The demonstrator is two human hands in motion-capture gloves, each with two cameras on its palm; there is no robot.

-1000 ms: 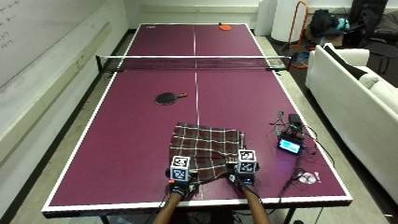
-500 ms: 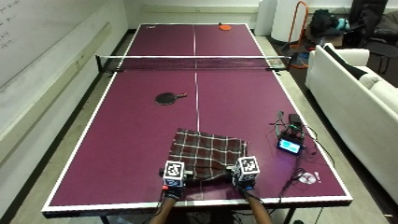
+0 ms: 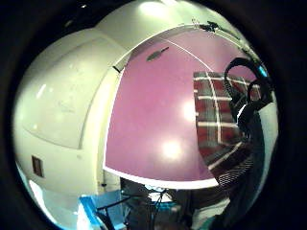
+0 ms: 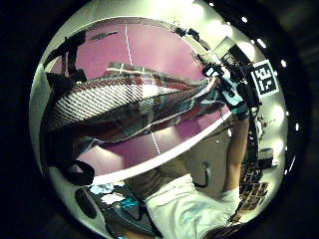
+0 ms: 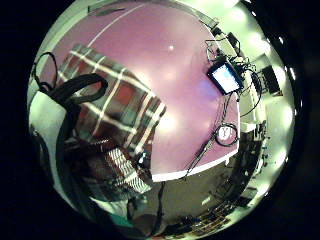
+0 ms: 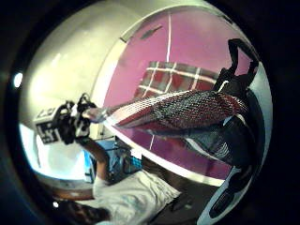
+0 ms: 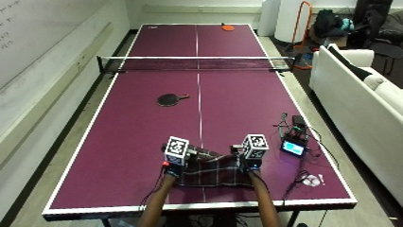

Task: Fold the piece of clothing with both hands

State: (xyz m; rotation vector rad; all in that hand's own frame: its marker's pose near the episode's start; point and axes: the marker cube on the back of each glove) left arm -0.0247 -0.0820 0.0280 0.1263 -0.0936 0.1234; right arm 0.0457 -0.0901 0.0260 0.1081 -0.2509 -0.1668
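Where the purple table-tennis table (image 7: 126, 156) meets its near edge, I see the plaid garment (image 7: 211, 172) lying across the white centre line, dark red with pale checks. Both of my gloved hands are on it. My left hand (image 7: 172, 166) pinches the garment's left corner and my right hand (image 7: 252, 165) pinches its right corner, and between them a band of cloth is raised off the table while the rest lies flat beneath, toward the near edge.

From the left thumb side palm view the lifted cloth (image 4: 134, 99) stretches in a taut strip across to the right hand (image 4: 232, 94), with the table (image 4: 164, 50) showing beyond it. The right thumb side palm view shows the same strip (image 6: 178, 108) running over to the left hand (image 6: 77, 123), above the flat part of the garment on the table (image 6: 197, 42). In the left little finger side palm view the flat plaid (image 3: 211, 115) lies on the table (image 3: 148, 110) near its edge.

Farther up the table, left of the centre line, a black paddle (image 7: 170, 99) lies alone, and the net (image 7: 197, 64) crosses the middle. At the far end lies an orange paddle (image 7: 227, 27). To the right of the garment, near the table's right edge, a small device with a lit screen (image 7: 293, 147) sits among black cables (image 7: 286, 124).
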